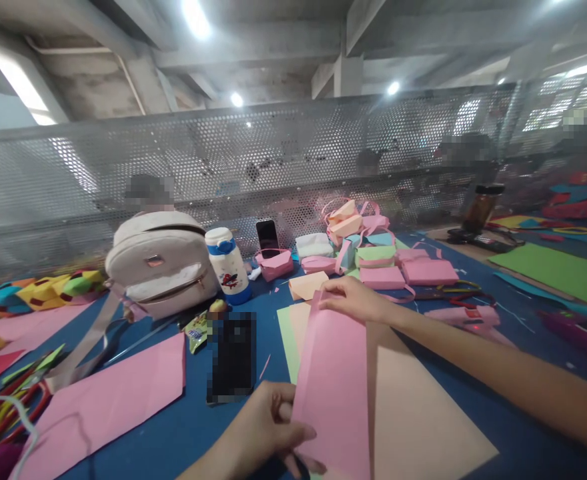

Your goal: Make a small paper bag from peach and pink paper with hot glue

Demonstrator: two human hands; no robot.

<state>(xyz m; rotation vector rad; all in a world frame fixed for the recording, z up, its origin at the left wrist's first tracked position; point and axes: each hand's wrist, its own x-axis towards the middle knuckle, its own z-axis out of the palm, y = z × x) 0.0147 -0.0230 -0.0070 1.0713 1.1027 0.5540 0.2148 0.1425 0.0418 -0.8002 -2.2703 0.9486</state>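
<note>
A folded strip of pink paper (336, 380) lies lengthwise in front of me, over peach paper (418, 407) and a green sheet (287, 337). My left hand (268, 430) pinches its near left edge, with the thumb on top and some fingers under the paper. At the far end, my right hand (346, 300) is closed on the upper left corner by the narrow fold. A rolled peach piece of paper (307, 287) sits just beyond that hand.
Left stand a white backpack (166, 260), a water bottle (228, 267) and a dark phone (233, 357) beside a pink sheet (118, 393). Small paper bags (378, 257) pile up at the back. A glue gun (468, 317) and scissors (453, 290) lie right. A perforated metal screen (273, 153) closes the back.
</note>
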